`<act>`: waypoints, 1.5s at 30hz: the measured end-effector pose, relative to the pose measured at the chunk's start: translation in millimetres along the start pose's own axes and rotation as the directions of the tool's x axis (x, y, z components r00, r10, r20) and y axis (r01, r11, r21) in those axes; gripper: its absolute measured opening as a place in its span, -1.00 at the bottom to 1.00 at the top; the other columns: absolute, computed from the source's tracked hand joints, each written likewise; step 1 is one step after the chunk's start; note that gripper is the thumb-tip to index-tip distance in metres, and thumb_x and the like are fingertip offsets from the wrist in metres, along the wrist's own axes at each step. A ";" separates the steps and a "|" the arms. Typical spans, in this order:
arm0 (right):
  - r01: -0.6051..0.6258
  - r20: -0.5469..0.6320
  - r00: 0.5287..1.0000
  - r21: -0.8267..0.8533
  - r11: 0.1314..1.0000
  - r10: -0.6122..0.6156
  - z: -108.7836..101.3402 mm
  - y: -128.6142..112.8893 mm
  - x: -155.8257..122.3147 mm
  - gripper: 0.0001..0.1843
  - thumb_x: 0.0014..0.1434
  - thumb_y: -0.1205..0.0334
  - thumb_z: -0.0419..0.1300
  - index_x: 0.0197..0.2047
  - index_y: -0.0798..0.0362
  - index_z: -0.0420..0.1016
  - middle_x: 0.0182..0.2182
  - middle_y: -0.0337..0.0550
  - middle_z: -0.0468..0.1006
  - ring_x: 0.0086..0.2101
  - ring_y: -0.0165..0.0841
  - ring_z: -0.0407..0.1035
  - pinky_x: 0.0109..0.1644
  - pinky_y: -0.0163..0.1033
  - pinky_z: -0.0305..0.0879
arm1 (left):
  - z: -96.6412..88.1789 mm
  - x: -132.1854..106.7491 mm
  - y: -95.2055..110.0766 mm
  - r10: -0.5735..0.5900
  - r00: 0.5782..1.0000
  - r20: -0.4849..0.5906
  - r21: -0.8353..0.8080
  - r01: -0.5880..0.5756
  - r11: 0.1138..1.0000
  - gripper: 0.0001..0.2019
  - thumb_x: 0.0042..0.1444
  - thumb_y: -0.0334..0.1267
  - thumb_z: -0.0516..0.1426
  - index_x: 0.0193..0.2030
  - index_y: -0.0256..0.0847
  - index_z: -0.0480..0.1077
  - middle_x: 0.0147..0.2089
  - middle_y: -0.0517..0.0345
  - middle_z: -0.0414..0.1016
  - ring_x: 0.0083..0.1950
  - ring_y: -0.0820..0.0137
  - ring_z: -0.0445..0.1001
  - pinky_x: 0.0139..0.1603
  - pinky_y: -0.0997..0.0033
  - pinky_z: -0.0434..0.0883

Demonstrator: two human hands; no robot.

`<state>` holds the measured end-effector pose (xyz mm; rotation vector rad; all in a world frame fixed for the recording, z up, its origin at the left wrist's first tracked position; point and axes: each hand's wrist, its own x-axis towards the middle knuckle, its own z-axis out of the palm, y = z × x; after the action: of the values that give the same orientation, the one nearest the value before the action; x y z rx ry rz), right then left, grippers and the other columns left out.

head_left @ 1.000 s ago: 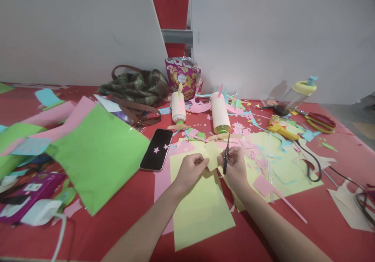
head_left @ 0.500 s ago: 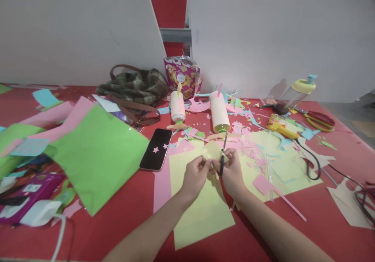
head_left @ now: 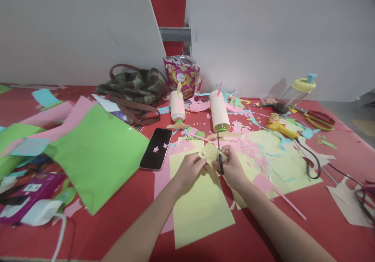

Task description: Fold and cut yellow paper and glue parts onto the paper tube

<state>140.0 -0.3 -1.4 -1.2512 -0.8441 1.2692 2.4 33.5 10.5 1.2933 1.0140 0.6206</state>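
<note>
My left hand [head_left: 190, 171] pinches a small pale yellow piece of paper [head_left: 211, 151], which has a curved cut in its left side. Scissors with black handles [head_left: 220, 163] are in my right hand [head_left: 233, 169], their blades pointing away from me beside the paper's right part. Fingers hide part of the paper's lower edge. Beneath both hands lies a large pale yellow sheet [head_left: 202, 219], partly over a pink one. Beyond the hands two cream paper-wrapped bottles [head_left: 220, 111] [head_left: 177, 105] lie with green caps toward me.
A phone [head_left: 152, 156] carrying two pink stars lies left of the hands. Green sheets [head_left: 96, 156] spread farther left. To the right are a yellow glue gun [head_left: 283, 129] with its cord, red-handled pliers [head_left: 320, 117] and paper scraps. A snack bag [head_left: 182, 74] stands at the back.
The yellow paper has turned and tilted up, showing more of its face and its curved cut. My left hand has shifted slightly left and down; the scissors have moved slightly left.
</note>
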 end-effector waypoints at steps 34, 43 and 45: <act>-0.010 0.036 0.999 0.042 0.999 0.008 -0.2 -1.8 0.5 -0.58 -0.24 0.42 0.21 -0.41 -0.04 0.02 -0.60 -0.49 0.12 -0.65 -0.60 0.02 -0.62 -0.47 -0.08 | 0.2 -5.3 10.6 -0.034 0.999 0.008 0.135 0.033 0.990 -0.70 0.02 -0.14 -0.01 -0.61 -0.29 0.27 -0.62 0.18 0.31 -0.61 0.51 0.25 -0.58 0.52 0.16; -0.011 0.038 0.999 0.015 1.000 0.011 -0.5 -1.0 0.2 -0.59 -0.23 0.41 0.22 -0.40 -0.03 0.03 -0.61 -0.49 0.13 -0.65 -0.58 0.04 -0.62 -0.47 -0.06 | -1.0 -6.2 11.4 -0.027 0.999 0.022 0.127 0.024 0.992 -0.71 0.00 -0.14 0.01 -0.62 -0.28 0.25 -0.67 0.25 0.23 -0.66 0.55 0.17 -0.63 0.54 0.11; -0.010 0.039 0.999 0.012 1.000 0.010 -0.9 -0.9 0.1 -0.59 -0.23 0.42 0.21 -0.41 -0.04 0.03 -0.61 -0.49 0.14 -0.65 -0.58 0.04 -0.62 -0.47 -0.06 | -1.1 -6.3 10.8 -0.026 0.999 0.024 0.125 0.023 0.992 -0.71 0.00 -0.14 0.01 -0.62 -0.27 0.24 -0.67 0.25 0.22 -0.66 0.56 0.16 -0.64 0.55 0.10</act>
<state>141.1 -0.2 -0.7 -1.2260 -0.8580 1.3088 0.2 30.9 22.6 1.3922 1.0597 0.5276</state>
